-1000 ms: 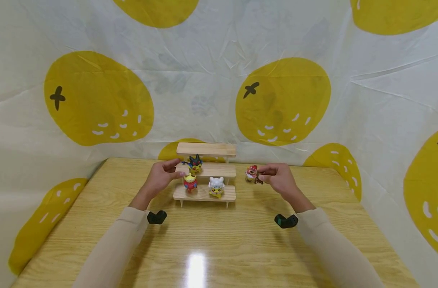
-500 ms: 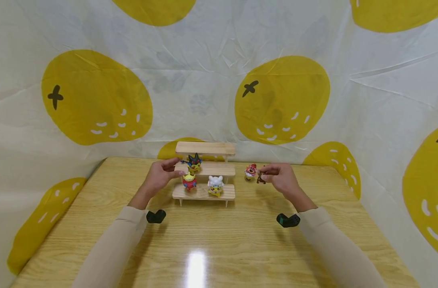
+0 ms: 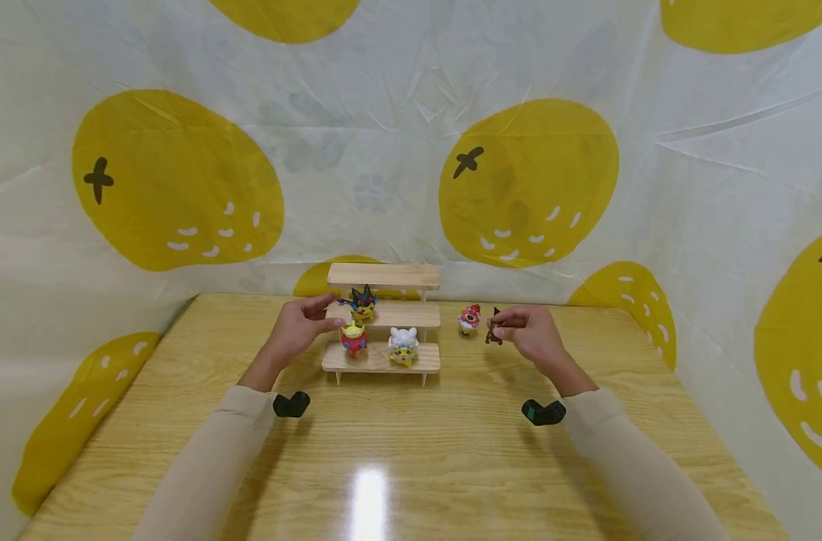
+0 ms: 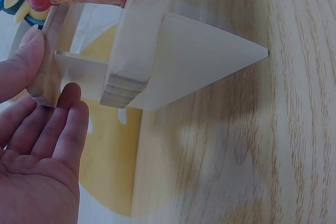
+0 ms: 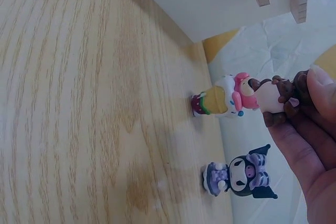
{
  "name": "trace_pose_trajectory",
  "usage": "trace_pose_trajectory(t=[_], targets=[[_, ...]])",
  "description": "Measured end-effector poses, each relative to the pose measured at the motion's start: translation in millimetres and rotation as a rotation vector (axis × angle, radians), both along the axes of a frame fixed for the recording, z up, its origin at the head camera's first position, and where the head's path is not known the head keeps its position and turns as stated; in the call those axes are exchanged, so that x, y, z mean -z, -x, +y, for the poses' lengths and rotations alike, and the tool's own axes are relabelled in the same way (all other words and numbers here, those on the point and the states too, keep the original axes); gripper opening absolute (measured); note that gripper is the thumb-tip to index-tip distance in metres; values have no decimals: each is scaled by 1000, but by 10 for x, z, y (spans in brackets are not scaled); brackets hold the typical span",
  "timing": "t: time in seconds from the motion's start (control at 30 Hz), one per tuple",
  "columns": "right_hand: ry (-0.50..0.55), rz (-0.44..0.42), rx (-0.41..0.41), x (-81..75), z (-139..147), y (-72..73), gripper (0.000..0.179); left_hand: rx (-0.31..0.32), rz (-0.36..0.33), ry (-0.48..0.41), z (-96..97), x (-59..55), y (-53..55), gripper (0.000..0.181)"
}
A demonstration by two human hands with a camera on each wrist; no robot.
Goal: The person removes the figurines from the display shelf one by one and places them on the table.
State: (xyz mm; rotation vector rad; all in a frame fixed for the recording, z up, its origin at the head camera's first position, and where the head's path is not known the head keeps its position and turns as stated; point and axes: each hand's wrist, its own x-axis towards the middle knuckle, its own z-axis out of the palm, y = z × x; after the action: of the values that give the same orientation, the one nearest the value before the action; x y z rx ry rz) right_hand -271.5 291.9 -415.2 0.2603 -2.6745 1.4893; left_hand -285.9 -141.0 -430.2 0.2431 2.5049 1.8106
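Note:
On the table stands a three-tier wooden display stand (image 3: 418, 316). My left hand (image 3: 299, 327) holds the left end of its middle shelf, thumb above and fingers below in the left wrist view. A black-eared figurine (image 3: 364, 302) stands on that shelf. The lowest shelf bears a red figurine with a yellow-green top (image 3: 354, 340) and a white-hooded yellow one (image 3: 403, 346). Right of the stand, my right hand (image 3: 529, 333) pinches a small brown figurine with a pale face (image 5: 273, 96) between thumb and fingers. Nearby on the table is a pink-and-white figurine in a cone (image 5: 223, 98).
A black-and-lilac figurine (image 5: 241, 174) stands on the table beside the cone figurine. The wooden table (image 3: 411, 451) reaches back to a white cloth with yellow fruit prints (image 3: 370, 165). The stand's top shelf (image 3: 384, 275) lies highest.
My right hand has moved slightly right with the brown figurine, widening its gap from the cone figurine. My left hand stays at the stand. The head view has shifted a little.

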Motion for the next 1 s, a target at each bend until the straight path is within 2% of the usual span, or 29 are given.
trace_pose_trajectory(t=[0.53, 0.77, 1.0], targets=[[7, -6, 5, 79, 69, 32, 22, 8, -3, 10, 4, -21, -3, 68], [-36, -20, 9, 94, 94, 38, 21, 8, -12, -9, -16, -11, -17, 65], [-1, -33, 6, 141, 127, 38, 21, 7, -6, -10, -6, -20, -21, 64]])
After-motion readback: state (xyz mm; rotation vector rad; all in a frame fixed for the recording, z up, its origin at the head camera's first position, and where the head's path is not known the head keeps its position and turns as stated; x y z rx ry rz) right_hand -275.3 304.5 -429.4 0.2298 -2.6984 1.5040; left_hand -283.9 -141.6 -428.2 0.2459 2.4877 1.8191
